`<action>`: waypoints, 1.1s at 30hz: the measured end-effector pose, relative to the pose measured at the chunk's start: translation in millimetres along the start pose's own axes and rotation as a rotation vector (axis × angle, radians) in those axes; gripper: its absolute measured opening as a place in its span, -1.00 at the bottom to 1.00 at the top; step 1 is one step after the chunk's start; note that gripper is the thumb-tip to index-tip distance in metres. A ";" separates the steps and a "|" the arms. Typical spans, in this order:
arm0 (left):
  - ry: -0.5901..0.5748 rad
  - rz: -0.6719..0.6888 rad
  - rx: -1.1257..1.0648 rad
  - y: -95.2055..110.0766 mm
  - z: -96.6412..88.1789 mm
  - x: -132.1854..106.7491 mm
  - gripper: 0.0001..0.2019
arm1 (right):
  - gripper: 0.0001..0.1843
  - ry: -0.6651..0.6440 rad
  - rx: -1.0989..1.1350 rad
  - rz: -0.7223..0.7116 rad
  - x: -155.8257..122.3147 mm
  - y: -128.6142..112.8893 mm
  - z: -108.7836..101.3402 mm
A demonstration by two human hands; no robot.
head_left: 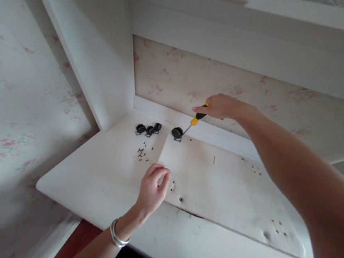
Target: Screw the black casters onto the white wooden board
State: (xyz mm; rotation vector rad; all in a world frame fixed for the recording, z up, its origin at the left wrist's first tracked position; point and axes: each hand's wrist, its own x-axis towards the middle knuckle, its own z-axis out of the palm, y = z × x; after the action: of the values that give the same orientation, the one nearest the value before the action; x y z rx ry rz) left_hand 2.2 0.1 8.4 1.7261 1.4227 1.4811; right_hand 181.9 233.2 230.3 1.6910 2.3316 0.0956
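My right hand (223,106) is wrapped round a yellow and black screwdriver (199,115). Its shaft slants down to the metal plate of a black caster wheel (177,132), at the far left corner of a white board (216,180). Whether the tip sits in a screw is too small to tell. My left hand (154,187), with a silver bangle at the wrist, hovers by the board's left edge. Its thumb and forefinger are pinched together; anything between them is hidden. Several dark screws (140,152) lie scattered on the white desktop (107,171) beyond that hand.
Three more caster wheels (149,130) stand left of the board. Groups of screw holes (279,228) mark the board's other corners. A white side panel (88,43) rises at left, and an overhead shelf (206,3) spans the top. Flowered wallpaper (179,71) covers the wall behind.
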 end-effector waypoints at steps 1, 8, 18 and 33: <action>-0.004 0.003 0.000 0.2 -0.3 0.1 -0.89 | -0.14 -0.021 0.064 -0.008 -2.4 0.1 -0.1; 0.008 0.005 -0.014 2.0 -0.3 1.3 -0.88 | -0.38 0.002 0.123 -0.113 -7.1 6.9 3.2; -0.006 -0.001 -0.015 0.1 -0.3 0.6 -0.89 | -0.15 -0.062 0.097 0.046 -4.2 10.4 5.7; -0.012 -0.026 -0.012 2.2 0.8 -1.1 -0.87 | -0.55 -0.204 0.164 -0.106 -11.3 4.3 -12.0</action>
State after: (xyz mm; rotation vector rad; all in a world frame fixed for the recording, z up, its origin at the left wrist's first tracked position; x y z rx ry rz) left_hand 3.9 -1.4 9.5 1.7005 1.4222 1.4608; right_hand 186.2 225.1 244.6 1.5608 2.3223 -0.2827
